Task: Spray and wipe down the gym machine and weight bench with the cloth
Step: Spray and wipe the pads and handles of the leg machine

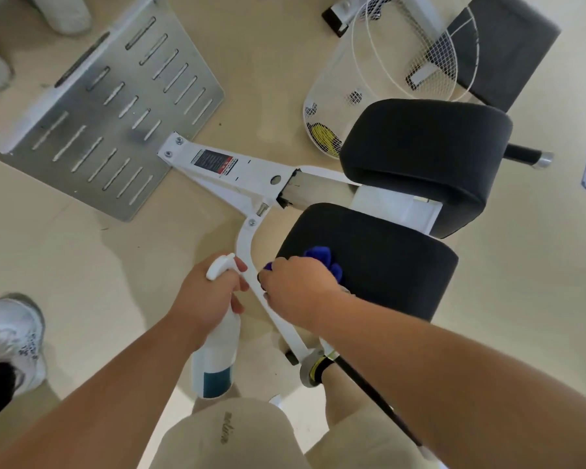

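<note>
My left hand grips a white spray bottle with a teal label, nozzle pointing right, just left of the machine's white frame arm. My right hand holds a bunched blue cloth against the near-left edge of the nearer black pad. A second black pad sits beyond it, joined by the white frame. The perforated metal foot plate lies on the floor at the left.
A white wire basket stands behind the far pad, next to a grey padded seat. Another person's white shoes are at the left edge. A black handle bar sticks out to the right. Beige floor surrounds the machine.
</note>
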